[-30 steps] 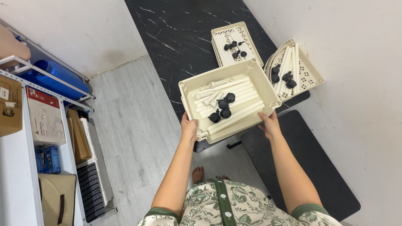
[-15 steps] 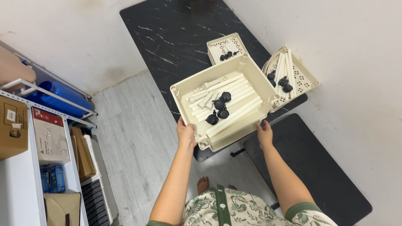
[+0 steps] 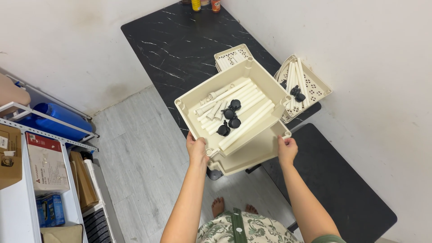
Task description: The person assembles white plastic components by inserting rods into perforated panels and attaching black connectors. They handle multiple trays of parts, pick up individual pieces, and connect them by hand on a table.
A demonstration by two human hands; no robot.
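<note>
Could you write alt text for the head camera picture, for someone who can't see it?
Two hands, left and right, hold stacked cream trays above a black table; the top tray holds white tubes and black wheels. Two more trays sit on the table by a white wall.

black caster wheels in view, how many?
5 clearly visible: three black plastic caster wheels lie among the white tubes in the cream tray held by both hands, at and; two sit close together in the tilted perforated cream tray by the wall. More may be hidden.
</note>
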